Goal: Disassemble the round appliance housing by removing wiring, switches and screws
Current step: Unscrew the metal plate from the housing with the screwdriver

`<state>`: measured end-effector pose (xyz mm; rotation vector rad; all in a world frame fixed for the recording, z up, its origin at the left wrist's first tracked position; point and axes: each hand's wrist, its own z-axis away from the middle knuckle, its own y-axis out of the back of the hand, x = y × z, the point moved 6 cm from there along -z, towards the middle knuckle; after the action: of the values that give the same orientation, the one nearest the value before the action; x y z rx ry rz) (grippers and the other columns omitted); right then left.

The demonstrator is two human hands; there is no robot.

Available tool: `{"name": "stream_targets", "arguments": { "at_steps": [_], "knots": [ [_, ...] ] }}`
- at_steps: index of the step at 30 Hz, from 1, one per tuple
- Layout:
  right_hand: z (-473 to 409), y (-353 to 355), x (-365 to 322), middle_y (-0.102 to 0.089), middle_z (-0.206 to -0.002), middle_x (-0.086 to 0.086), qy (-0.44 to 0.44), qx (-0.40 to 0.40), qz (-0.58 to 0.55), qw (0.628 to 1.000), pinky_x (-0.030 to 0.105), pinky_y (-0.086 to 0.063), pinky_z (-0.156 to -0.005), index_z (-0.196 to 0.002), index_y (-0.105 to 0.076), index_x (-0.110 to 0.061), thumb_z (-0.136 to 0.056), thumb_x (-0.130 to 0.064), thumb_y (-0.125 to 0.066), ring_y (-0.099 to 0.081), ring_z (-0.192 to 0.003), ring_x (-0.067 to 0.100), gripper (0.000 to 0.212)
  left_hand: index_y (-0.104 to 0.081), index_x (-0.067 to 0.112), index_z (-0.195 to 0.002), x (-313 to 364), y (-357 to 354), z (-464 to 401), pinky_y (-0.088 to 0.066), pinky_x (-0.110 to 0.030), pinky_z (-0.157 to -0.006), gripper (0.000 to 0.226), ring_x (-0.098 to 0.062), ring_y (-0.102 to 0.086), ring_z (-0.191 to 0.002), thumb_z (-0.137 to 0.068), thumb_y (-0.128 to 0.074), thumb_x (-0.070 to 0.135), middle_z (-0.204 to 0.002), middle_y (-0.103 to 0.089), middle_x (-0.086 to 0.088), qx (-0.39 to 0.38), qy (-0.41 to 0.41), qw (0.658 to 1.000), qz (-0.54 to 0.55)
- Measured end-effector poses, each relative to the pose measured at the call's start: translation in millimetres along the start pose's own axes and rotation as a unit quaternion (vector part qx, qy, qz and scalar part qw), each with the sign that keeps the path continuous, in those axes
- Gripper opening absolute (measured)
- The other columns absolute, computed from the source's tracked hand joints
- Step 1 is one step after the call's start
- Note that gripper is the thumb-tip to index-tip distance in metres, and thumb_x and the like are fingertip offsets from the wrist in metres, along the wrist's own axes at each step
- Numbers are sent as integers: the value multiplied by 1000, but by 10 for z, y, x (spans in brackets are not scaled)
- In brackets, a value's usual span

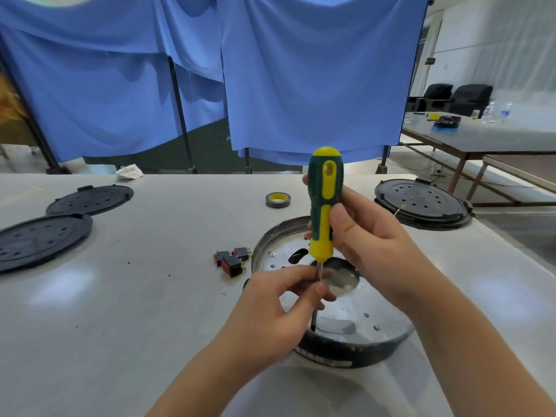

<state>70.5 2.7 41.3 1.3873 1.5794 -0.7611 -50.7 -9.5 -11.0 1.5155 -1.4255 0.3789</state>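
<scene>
The round metal housing (365, 323) lies on the white table, open side up, with a dark rim toward me. A green and yellow screwdriver (325, 203) stands upright over it, tip down near the housing's near inner edge. My right hand (367, 245) grips the handle. My left hand (279, 308) pinches the metal shaft between thumb and fingers. Three black and red switches (232, 259) lie on the table just left of the housing. A small screw (272, 253) rests inside the housing near its left rim.
Two black perforated round covers (90, 199) (39, 240) lie at the left, and another (421, 203) at the right near the table edge. A roll of tape (278, 200) sits behind the housing. Crumpled paper (130, 171) lies at the far edge. Blue curtains hang behind.
</scene>
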Motion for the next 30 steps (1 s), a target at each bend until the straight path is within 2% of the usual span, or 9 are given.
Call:
{"name": "stream_targets", "arguments": {
  "at_steps": [3, 7, 10, 13, 16, 20, 23, 26, 30],
  "knots": [
    [29, -11, 49, -70, -94, -5, 1, 19, -45, 999, 34, -54, -86, -106, -69, -34, -82, -37, -57, -65, -91, 15, 27, -72, 30, -90, -12, 24, -18, -53, -14, -71, 15, -6, -71, -72, -87, -61, 19, -80, -74, 14, -13, 14, 999, 44],
    [69, -28, 81, -67, -78, -9, 18, 43, -57, 997, 21, -52, -67, -95, -63, -16, -70, -17, -72, -63, -75, 9, 27, -74, 27, -78, -36, 36, -33, -54, -19, -70, 12, -10, -71, -68, -81, -66, 20, -74, -75, 9, 1, 25, 997, 73],
    [102, -7, 104, -65, -71, -1, 21, 75, -39, 996, 25, -54, -64, -83, -59, -14, -58, -12, -81, -63, -68, 14, 33, -75, 32, -74, -23, 19, -33, -52, -16, -68, 15, -10, -71, -68, -79, -68, 19, -72, -74, 10, 1, 15, 997, 72],
    [124, 28, 116, -70, -73, 5, 22, 109, -45, 993, 28, -56, -66, -78, -57, -13, -51, -12, -88, -69, -72, 21, 41, -76, 26, -74, -31, 25, -37, -52, -15, -68, 8, -9, -71, -66, -77, -70, 20, -71, -74, 10, 10, 14, 998, 66],
    [131, 8, 130, -74, -83, 10, 4, 73, -96, 993, 32, -58, -73, -81, -62, -9, -60, -15, -82, -72, -82, 27, 30, -75, 25, -77, -40, 46, -37, -53, -18, -69, 5, -10, -70, -66, -73, -74, 24, -69, -74, 9, 18, 22, 997, 72],
    [165, -93, 147, -73, -101, 9, -21, -49, -132, 990, 27, -54, -82, -101, -70, -14, -82, -28, -59, -69, -100, 24, 26, -71, 23, -75, -74, 71, -36, -54, -20, -66, 19, -10, -67, -64, -64, -82, 33, -66, -71, 7, 39, 37, 997, 60],
    [160, -91, 195, -72, -102, -1, -35, -45, -94, 994, 24, -51, -87, -105, -71, -24, -86, -38, -51, -66, -101, 14, 31, -68, 22, -75, -103, 73, -42, -56, -26, -66, 23, -12, -65, -64, -64, -82, 37, -66, -70, 5, 42, 45, 997, 52],
    [155, -65, 239, -70, -100, -11, -42, -27, -50, 997, 31, -48, -91, -105, -70, -34, -84, -47, -49, -63, -99, 8, 33, -71, 29, -81, -72, 33, -33, -56, -22, -70, 2, -8, -69, -70, -79, -71, 29, -75, -73, 11, 2, 35, 998, 51],
    [144, -29, 269, -70, -103, -12, -43, -5, -28, 999, 36, -45, -92, -107, -69, -35, -83, -50, -48, -63, -100, 8, 36, -73, 27, -92, -57, 40, -14, -56, -21, -77, 16, -9, -72, -77, -85, -64, 17, -81, -75, 12, -13, 32, 997, 65]
  ]
}}
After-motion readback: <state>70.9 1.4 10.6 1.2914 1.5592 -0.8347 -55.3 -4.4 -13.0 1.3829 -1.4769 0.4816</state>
